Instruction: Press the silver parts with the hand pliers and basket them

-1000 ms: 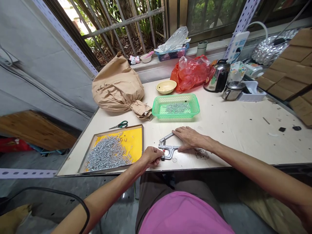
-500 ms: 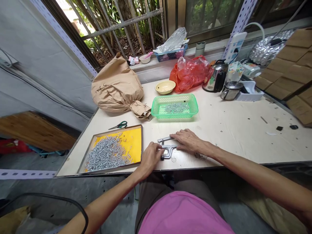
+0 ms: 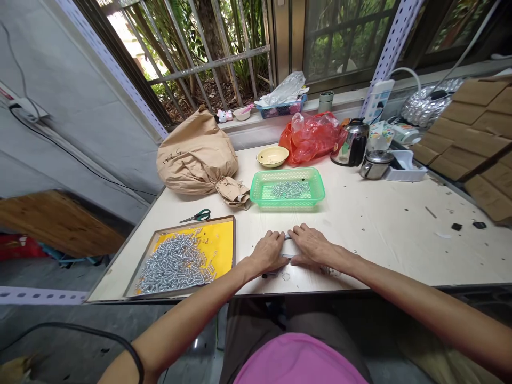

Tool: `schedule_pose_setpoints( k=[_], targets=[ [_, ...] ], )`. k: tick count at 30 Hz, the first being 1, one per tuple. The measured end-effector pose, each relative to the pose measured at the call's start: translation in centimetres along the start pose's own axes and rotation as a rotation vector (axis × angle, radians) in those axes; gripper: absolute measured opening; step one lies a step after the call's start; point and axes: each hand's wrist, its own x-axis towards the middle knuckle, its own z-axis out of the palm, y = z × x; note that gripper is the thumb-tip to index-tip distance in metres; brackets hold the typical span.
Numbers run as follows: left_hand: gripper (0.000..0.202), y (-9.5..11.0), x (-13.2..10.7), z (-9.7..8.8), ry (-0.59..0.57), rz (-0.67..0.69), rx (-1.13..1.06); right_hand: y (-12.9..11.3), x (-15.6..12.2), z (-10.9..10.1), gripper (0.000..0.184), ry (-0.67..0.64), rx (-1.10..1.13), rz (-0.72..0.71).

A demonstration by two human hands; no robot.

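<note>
A grey metal hand tool with two bars (image 3: 287, 256) lies flat at the front of the table, mostly hidden under my hands. My left hand (image 3: 269, 252) is closed over its left end, fingers curled. On the right, my right hand (image 3: 311, 245) grips the ends of the bars, with its thumb on the near one. Left of my hands, a shallow tray with a yellow bottom (image 3: 222, 240) holds a heap of small silvery metal pieces (image 3: 172, 264). A green basket (image 3: 287, 202) beyond my hands has fewer such pieces in it.
Green-handled scissors (image 3: 202, 215) lie behind the yellow tray. Farther back are a brown paper sack (image 3: 196, 154), a cream bowl (image 3: 272, 157), a red plastic bag (image 3: 310, 141), a kettle (image 3: 352, 143) and a metal pot (image 3: 376, 165). Cardboard (image 3: 476, 138) stands at the right.
My left hand has moved right and up, now covering the tool's left end that showed before. My right hand has closed around the bars. The view has tilted up slightly.
</note>
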Motion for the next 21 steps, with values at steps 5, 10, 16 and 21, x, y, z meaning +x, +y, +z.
schedule_pose_setpoints(
  k=[5,10,16,21],
  targets=[
    [0.042,0.2,0.3,0.3,-0.002,0.046,0.089,-0.5,-0.3,-0.5,0.038,-0.01,-0.054,-0.019],
    [0.019,0.3,-0.2,0.8,0.005,0.026,0.067,-1.1,-0.6,-0.1,0.016,-0.019,-0.041,-0.03],
    [0.018,0.6,0.1,0.6,-0.035,-0.029,0.029,-1.1,-0.6,1.0,0.017,0.028,0.041,0.024],
    [0.02,0.6,-0.3,0.4,0.005,-0.023,0.02,-0.7,-1.1,1.3,0.021,0.131,0.063,0.022]
  ],
)
